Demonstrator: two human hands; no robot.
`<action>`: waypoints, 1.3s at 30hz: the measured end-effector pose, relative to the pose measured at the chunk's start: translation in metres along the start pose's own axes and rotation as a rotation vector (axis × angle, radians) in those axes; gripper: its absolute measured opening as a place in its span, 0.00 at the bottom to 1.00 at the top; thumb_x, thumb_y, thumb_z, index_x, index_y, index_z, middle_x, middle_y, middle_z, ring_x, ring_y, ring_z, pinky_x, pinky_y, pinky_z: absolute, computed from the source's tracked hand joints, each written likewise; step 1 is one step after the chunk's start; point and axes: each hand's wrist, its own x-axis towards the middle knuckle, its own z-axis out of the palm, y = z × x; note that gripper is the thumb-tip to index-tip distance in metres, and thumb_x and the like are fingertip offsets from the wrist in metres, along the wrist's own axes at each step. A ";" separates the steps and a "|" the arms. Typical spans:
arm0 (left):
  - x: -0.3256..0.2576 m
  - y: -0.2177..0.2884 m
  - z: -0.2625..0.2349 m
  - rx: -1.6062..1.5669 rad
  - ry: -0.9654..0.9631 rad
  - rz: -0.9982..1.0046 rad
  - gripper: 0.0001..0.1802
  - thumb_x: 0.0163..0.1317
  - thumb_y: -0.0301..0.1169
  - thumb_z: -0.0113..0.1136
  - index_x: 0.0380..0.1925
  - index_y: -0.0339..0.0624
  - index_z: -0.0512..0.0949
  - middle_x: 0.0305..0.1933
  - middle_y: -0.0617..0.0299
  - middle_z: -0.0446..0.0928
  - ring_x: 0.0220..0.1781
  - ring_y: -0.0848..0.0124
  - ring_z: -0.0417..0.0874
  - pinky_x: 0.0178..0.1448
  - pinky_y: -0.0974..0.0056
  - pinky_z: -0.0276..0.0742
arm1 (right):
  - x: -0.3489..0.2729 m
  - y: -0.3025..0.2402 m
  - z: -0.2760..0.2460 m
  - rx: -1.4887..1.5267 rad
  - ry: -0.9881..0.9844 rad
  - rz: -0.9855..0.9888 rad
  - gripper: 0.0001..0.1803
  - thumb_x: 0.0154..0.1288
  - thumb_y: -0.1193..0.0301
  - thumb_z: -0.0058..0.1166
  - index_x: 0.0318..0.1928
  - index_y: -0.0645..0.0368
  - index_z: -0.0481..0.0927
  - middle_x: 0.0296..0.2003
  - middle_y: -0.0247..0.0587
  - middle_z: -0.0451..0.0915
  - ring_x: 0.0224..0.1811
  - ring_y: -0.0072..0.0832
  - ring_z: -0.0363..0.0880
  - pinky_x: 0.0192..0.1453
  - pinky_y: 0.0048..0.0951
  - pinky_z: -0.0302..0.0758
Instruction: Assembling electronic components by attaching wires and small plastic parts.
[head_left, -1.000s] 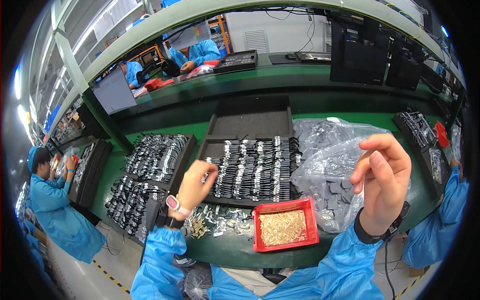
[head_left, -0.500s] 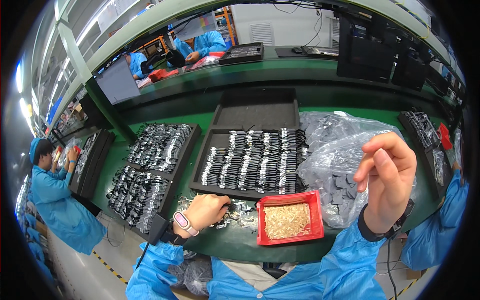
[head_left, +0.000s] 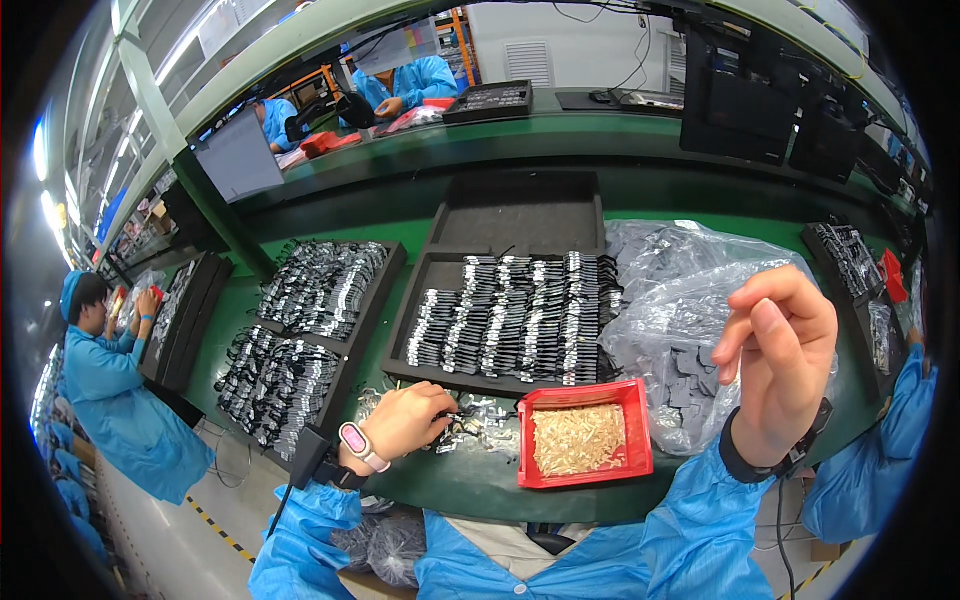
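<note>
My left hand [head_left: 402,428], with a pale wristband, rests low on the bench with its fingers bent together. Its fingertips are among small loose metal pieces [head_left: 490,425] on clear plastic; anything between them is hidden. My right hand [head_left: 785,345] is raised above the bench on the right, fingers bent and apart, with nothing visible in them. Between the hands sits a red bin [head_left: 642,425] full of small pale-yellow slivers [head_left: 580,440]. Behind it, a black foam tray [head_left: 400,350] holds rows of small black-and-silver parts [head_left: 500,320].
Another tray [head_left: 350,375] of similar parts lies on the left. A clear plastic bag [head_left: 665,310] with dark grey pieces is behind the red bin. An empty black tray [head_left: 515,215] stands at the back. Co-workers in blue [head_left: 125,400] work at the left, the far bench and the right.
The whole view has shifted very slightly. My left hand stays by the metal pieces, and my right hand remains raised in nearly the same pose.
</note>
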 end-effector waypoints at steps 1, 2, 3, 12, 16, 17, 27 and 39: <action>0.000 0.000 0.001 0.005 0.005 0.009 0.06 0.48 0.29 0.57 0.28 0.42 0.76 0.28 0.60 0.75 0.34 0.62 0.77 0.36 0.61 0.74 | 0.000 0.000 0.000 0.000 -0.002 0.001 0.09 0.57 0.74 0.47 0.32 0.70 0.74 0.24 0.43 0.76 0.20 0.23 0.77 0.18 0.16 0.69; 0.001 0.000 0.002 0.005 0.006 0.008 0.06 0.48 0.29 0.57 0.28 0.42 0.76 0.28 0.60 0.75 0.34 0.62 0.77 0.36 0.61 0.74 | 0.000 0.000 0.000 0.000 -0.002 0.001 0.09 0.57 0.73 0.47 0.32 0.70 0.74 0.23 0.43 0.76 0.20 0.23 0.77 0.18 0.17 0.69; 0.001 0.000 0.002 0.007 0.002 0.006 0.06 0.48 0.28 0.57 0.28 0.41 0.76 0.28 0.60 0.75 0.34 0.62 0.77 0.36 0.61 0.74 | -0.001 0.001 0.001 0.001 -0.001 0.001 0.09 0.57 0.73 0.47 0.32 0.70 0.74 0.23 0.43 0.76 0.20 0.23 0.76 0.18 0.17 0.69; 0.004 -0.004 0.004 -0.065 0.019 -0.016 0.05 0.48 0.26 0.56 0.27 0.39 0.75 0.26 0.57 0.75 0.30 0.61 0.77 0.35 0.62 0.74 | 0.000 -0.001 0.001 -0.016 0.019 -0.010 0.09 0.57 0.73 0.47 0.31 0.70 0.74 0.22 0.42 0.76 0.19 0.22 0.76 0.18 0.17 0.69; 0.004 -0.006 -0.001 -0.206 0.038 -0.081 0.06 0.49 0.24 0.56 0.29 0.36 0.75 0.27 0.56 0.75 0.30 0.63 0.78 0.34 0.64 0.74 | 0.000 0.000 0.000 -0.010 0.022 -0.002 0.09 0.57 0.74 0.47 0.31 0.70 0.74 0.22 0.42 0.76 0.19 0.22 0.76 0.18 0.17 0.69; 0.004 -0.005 -0.003 -0.206 0.038 -0.081 0.06 0.49 0.24 0.56 0.29 0.36 0.75 0.27 0.56 0.75 0.30 0.63 0.78 0.34 0.64 0.74 | 0.000 0.000 0.001 -0.011 0.020 -0.003 0.09 0.57 0.74 0.47 0.31 0.70 0.74 0.22 0.42 0.76 0.19 0.22 0.76 0.18 0.17 0.69; 0.002 -0.007 -0.015 -0.280 0.092 -0.016 0.06 0.52 0.23 0.53 0.31 0.34 0.73 0.29 0.54 0.73 0.29 0.59 0.76 0.35 0.62 0.73 | 0.000 0.000 0.001 0.000 0.005 -0.006 0.09 0.57 0.73 0.47 0.31 0.70 0.74 0.23 0.43 0.76 0.20 0.23 0.77 0.18 0.17 0.69; 0.021 0.048 -0.064 -1.377 0.306 -0.177 0.03 0.58 0.20 0.49 0.33 0.33 0.70 0.32 0.54 0.77 0.33 0.72 0.78 0.27 0.74 0.72 | -0.001 -0.001 0.020 -0.025 -0.132 0.127 0.06 0.57 0.78 0.48 0.32 0.70 0.76 0.21 0.42 0.78 0.22 0.21 0.77 0.25 0.17 0.73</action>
